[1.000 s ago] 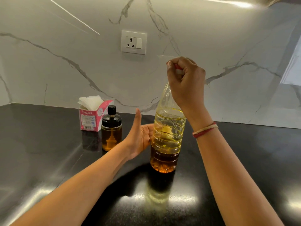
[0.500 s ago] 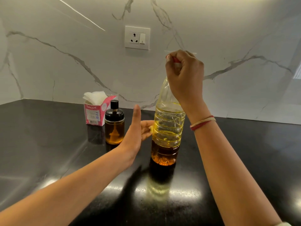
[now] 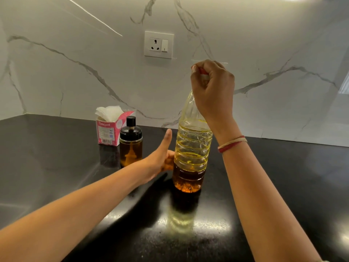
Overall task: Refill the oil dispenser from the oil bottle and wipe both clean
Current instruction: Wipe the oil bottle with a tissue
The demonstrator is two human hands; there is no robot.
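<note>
A tall clear plastic oil bottle [image 3: 190,154] stands upright on the black counter [image 3: 264,186], with yellow oil in its ribbed body. My right hand [image 3: 213,89] is curled over its top and grips the red cap [image 3: 202,71], which is mostly hidden by my fingers. My left hand [image 3: 160,157] holds the bottle's lower left side, thumb pointing up and fingers reaching behind it. The oil dispenser [image 3: 130,142], a small glass jar with a black lid and amber oil inside, stands just left of my left hand.
A pink tissue box [image 3: 108,131] with white tissue sticking out stands behind the dispenser near the marble wall. A wall socket [image 3: 159,44] is above them. Shiny counter stretches to the front and both sides.
My left hand has closed in against the bottle's side. My right hand stays on the cap. The bottle and dispenser have not moved.
</note>
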